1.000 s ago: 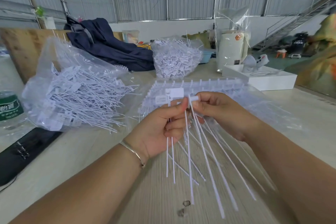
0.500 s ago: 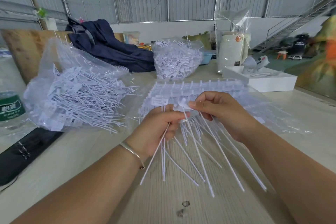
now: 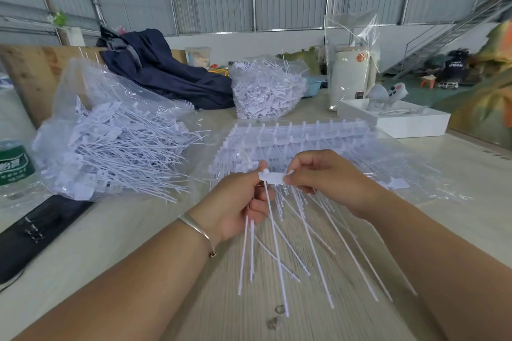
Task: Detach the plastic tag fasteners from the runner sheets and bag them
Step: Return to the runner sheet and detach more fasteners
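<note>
A white plastic tag fastener is held flat between both hands at the middle of the view. My left hand pinches its left end and also grips a small bundle of loose fasteners whose thin tails hang down. My right hand pinches the tag's right end and holds a runner sheet with long tails fanning toward me. A stack of runner sheets lies in clear plastic behind my hands. An open clear bag of detached fasteners lies at the left.
A second full bag of fasteners stands farther back beside a dark blue garment. A green-labelled water bottle and a black flat object sit at the left edge. A white box and a wrapped white canister stand back right.
Both hands have shifted slightly; one tag now lies flat between my two pinching hands, and the hanging tails have swung to point more straight down.
</note>
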Demonstrator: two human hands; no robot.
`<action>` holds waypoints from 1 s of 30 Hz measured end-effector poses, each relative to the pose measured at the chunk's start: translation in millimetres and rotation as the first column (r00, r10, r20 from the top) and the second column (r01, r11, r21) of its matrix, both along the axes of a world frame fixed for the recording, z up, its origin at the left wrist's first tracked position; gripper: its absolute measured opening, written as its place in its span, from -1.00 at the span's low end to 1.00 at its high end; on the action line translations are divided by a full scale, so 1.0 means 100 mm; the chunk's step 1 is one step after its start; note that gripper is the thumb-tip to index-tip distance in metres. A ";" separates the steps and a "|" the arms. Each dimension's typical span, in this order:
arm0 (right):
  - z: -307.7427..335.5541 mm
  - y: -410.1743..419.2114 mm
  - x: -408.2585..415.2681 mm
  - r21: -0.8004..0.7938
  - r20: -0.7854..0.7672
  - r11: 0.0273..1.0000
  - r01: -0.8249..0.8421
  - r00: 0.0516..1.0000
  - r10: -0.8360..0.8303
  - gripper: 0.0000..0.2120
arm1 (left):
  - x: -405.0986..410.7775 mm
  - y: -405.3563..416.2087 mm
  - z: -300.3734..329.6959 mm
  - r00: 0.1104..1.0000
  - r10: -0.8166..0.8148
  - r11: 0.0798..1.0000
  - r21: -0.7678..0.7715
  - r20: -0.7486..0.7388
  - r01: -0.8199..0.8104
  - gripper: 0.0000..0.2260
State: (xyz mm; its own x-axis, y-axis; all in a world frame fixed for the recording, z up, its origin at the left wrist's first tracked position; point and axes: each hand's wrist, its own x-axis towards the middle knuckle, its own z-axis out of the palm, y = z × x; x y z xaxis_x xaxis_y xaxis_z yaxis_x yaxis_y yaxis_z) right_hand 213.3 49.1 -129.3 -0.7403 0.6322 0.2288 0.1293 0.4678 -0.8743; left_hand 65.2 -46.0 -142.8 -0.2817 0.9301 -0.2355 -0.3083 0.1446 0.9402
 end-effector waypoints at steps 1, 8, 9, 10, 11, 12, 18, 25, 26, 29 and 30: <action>-0.01 0.00 -0.01 0.021 0.022 1.000 0.010 1.000 -0.010 -0.87 | -0.01 0.00 0.00 1.000 -0.009 1.000 -0.001 -0.007 0.009 -0.73; -0.01 0.03 0.00 0.139 0.009 0.988 0.071 0.997 -0.073 -0.87 | -0.07 0.02 0.01 0.998 0.069 0.995 0.070 -0.005 -0.069 -0.68; -0.01 0.04 0.00 0.154 0.009 0.986 0.069 0.997 -0.071 -0.87 | -0.07 0.02 0.01 0.997 0.066 0.995 0.082 -0.030 -0.063 -0.72; -0.02 0.04 0.01 0.167 0.013 0.984 0.066 0.998 -0.069 -0.87 | -0.07 0.02 0.01 0.996 0.058 0.995 0.088 -0.068 -0.052 -0.75; -0.02 0.04 0.00 0.176 0.014 0.982 0.065 0.998 -0.069 -0.86 | -0.07 0.01 0.00 0.993 0.051 0.995 0.086 -0.106 -0.042 -0.77; -0.02 0.04 0.00 0.180 0.011 0.981 0.066 0.998 -0.069 -0.86 | -0.07 0.01 0.00 0.990 0.047 0.996 0.078 -0.131 -0.038 -0.77; 0.02 0.07 0.04 0.207 0.006 0.977 0.051 0.999 -0.053 -0.88 | -0.08 0.02 0.00 0.995 0.037 0.999 0.009 -0.096 -0.036 -0.82; 0.06 0.15 0.12 0.320 0.057 0.943 0.087 0.992 -0.111 -0.73 | -0.10 0.01 0.01 0.996 0.082 0.997 0.011 -0.032 -0.081 -0.91; 0.06 0.14 0.12 0.288 0.046 0.954 0.079 0.994 -0.097 -0.72 | -0.09 0.01 0.01 0.998 0.064 0.998 0.013 -0.016 -0.064 -0.91; 0.07 0.14 0.12 0.141 -0.027 0.989 0.038 0.999 -0.035 -0.73 | -0.08 -0.02 0.03 0.999 -0.017 0.999 0.040 0.031 0.015 -0.85; 0.07 0.14 0.13 0.107 -0.050 0.994 0.025 0.999 -0.019 -0.74 | -0.07 -0.03 0.04 0.998 -0.052 0.997 0.057 0.047 0.049 -0.84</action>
